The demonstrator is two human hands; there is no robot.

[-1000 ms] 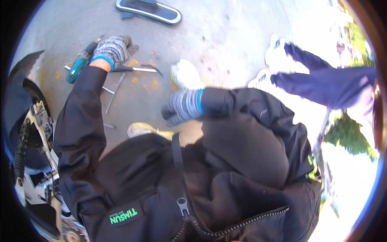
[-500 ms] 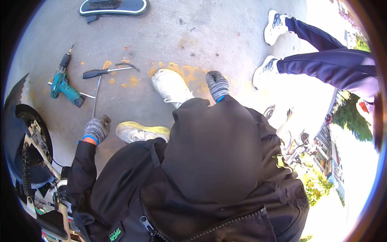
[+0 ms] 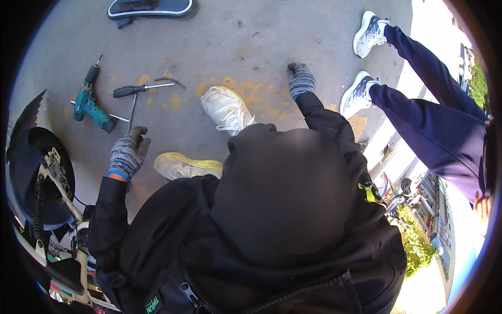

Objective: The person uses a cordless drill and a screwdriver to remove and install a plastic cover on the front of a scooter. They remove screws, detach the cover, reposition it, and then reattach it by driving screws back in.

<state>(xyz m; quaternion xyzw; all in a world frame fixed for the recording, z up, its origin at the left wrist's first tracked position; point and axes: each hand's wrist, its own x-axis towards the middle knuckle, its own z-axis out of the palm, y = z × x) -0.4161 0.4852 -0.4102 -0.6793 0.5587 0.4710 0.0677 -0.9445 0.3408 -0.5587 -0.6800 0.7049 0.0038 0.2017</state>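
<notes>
My left hand (image 3: 128, 153), in a grey knitted glove with a blue cuff, reaches over the floor at left. Its fingers are loosely bent and apart, and it covers the near end of a metal T-handle wrench (image 3: 133, 109); whether it touches the wrench is hidden. The wrench's shaft runs under a teal cordless drill (image 3: 92, 106) lying on its side. Beyond the hand lies a dark-handled screwdriver (image 3: 126, 92), with a thin curved dark strip (image 3: 175, 80) at its tip. My right hand (image 3: 301, 79), gloved alike, hangs in the air past my knee, fingers slightly bent, holding nothing visible.
A motorcycle or scooter (image 3: 52, 178) with a black wheel cover and spring stands close at left. A dark oblong panel with a pale rim (image 3: 151, 14) lies at the far side. Another person in dark trousers (image 3: 429, 104) stands at right. My white shoes (image 3: 225, 110) are on the stained concrete.
My left hand has moved forward, over the near end of the T-handle wrench. My right hand has reached farther out and slightly right. The tools lie as before; the view has shifted a little.
</notes>
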